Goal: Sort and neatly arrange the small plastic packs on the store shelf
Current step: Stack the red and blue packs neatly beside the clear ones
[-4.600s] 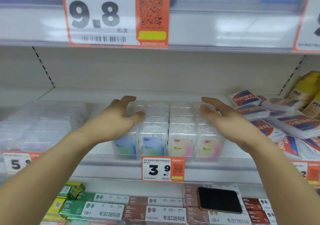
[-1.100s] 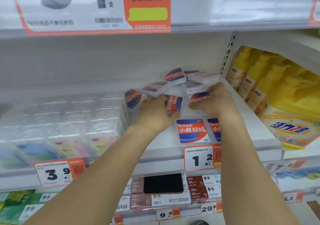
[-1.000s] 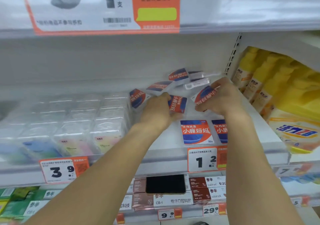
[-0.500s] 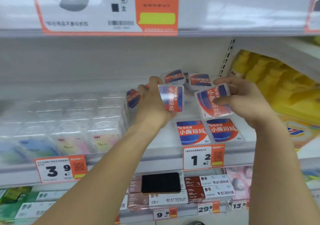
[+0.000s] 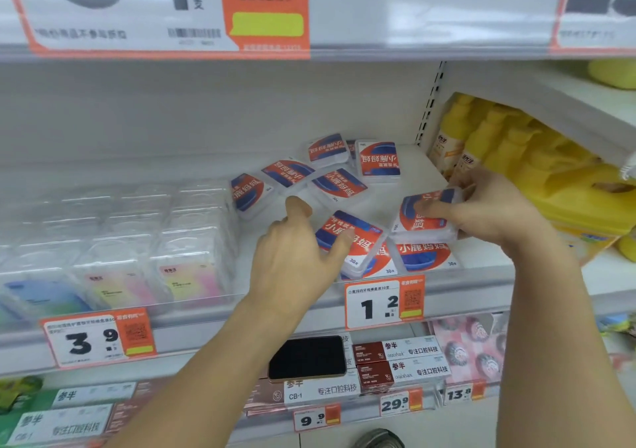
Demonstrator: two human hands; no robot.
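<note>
Left grip (image 5: 296, 258) pinching tilted pack (image 5: 354, 241), right grip (image 5: 488, 213) clamped on another pack (image 5: 426, 217)

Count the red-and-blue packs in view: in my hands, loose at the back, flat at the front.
Held packs: 2, left hand, right hand
Loose back packs: 5
Flat front packs: 2
Total: 9
</note>
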